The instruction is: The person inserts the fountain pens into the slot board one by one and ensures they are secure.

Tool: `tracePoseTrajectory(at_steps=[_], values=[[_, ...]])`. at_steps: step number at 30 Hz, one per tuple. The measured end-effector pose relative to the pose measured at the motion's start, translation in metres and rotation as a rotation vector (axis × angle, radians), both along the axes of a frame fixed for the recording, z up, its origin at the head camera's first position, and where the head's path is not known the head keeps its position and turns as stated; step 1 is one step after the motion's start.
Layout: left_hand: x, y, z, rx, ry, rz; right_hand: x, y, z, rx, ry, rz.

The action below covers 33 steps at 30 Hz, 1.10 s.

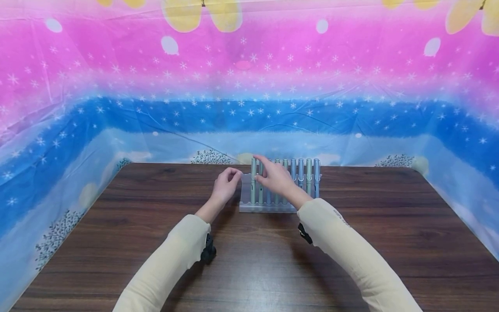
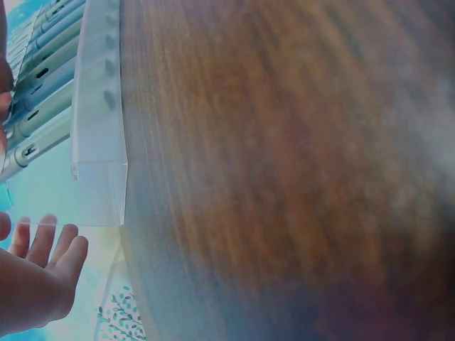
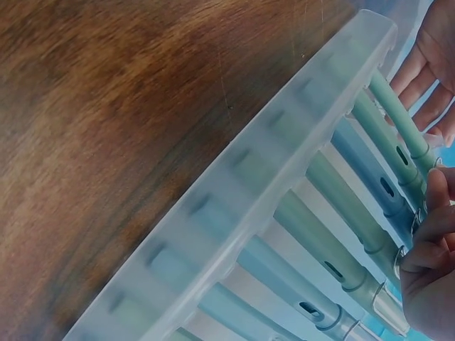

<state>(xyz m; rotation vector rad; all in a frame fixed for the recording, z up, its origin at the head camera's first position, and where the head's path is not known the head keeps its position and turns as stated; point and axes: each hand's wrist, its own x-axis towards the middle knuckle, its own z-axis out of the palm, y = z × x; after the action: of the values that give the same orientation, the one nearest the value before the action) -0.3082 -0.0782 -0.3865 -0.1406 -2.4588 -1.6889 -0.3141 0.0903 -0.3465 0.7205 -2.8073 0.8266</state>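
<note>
A clear plastic pen rack (image 1: 265, 209) stands towards the back of the table, holding a row of pale green and blue capped pens (image 2: 53, 78). My left hand (image 1: 225, 186) pinches the rack's left edge. Its fingertips show through the clear plastic in the left wrist view. Over the left part of the row, my right hand (image 1: 278, 177) holds the upper part of the leftmost green pen (image 1: 253, 188). Its index fingertip is at the pen's top and its thumb is lower down. In the right wrist view its other fingers (image 3: 426, 266) are curled, and it hides parts of several pens.
A dark wood-grain table (image 1: 249, 260) extends around the rack. Behind it and at both sides hangs a pink and blue cloth (image 1: 249, 112) with snowflakes. Black wrist cameras (image 1: 208, 249) are strapped at the cream sleeves (image 1: 167, 260).
</note>
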Motion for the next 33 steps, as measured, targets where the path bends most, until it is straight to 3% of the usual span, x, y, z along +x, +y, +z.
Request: tracePoseTrajectory(at_steps=[19,33], values=[[0.001,0.000,0.001,-0.002,0.000,0.009,0.000,0.004,0.002,-0.012,-0.002,-0.014],[0.000,-0.003,0.001,0.001,-0.042,-0.033,0.008,0.049,-0.005,-0.106,0.095,0.008]])
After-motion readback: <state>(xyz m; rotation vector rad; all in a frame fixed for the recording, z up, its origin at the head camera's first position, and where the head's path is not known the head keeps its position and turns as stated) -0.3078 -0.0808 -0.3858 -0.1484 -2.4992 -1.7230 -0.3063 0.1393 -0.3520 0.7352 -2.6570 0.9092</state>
